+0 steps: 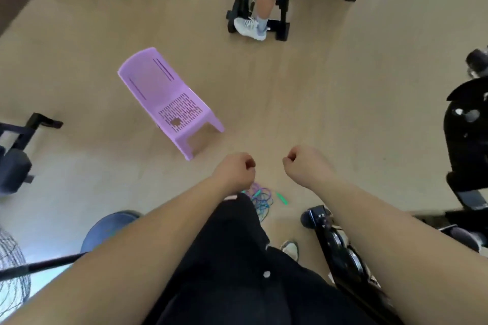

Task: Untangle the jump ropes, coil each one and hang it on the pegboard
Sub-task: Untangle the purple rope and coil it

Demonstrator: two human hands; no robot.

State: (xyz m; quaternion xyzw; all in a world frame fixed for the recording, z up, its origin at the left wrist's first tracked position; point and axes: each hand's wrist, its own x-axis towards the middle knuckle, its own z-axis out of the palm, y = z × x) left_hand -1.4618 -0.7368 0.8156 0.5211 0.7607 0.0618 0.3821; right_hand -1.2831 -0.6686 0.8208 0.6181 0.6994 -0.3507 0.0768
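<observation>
The left hand and right hand are hovering as empty fists over the tangled jump ropes, which are lying on the floor just this side of the purple plastic chair. Untangling is probably awaiting a reach down.

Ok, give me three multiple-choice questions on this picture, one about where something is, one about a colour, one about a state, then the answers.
1. Where do the jump ropes lie?
A on a table
B on the floor
C on a pegboard

2. What colour is the plastic chair?
A purple
B red
C white

3. How are the left hand and right hand held?
A flat open
B gripping a rope
C curled into fists, nothing seen in them

Answers:
1 B, the ropes sit in a tangled heap on the floor.
2 A, its seat and back are purple.
3 C, both fists are closed with no rope visible in them.
</observation>
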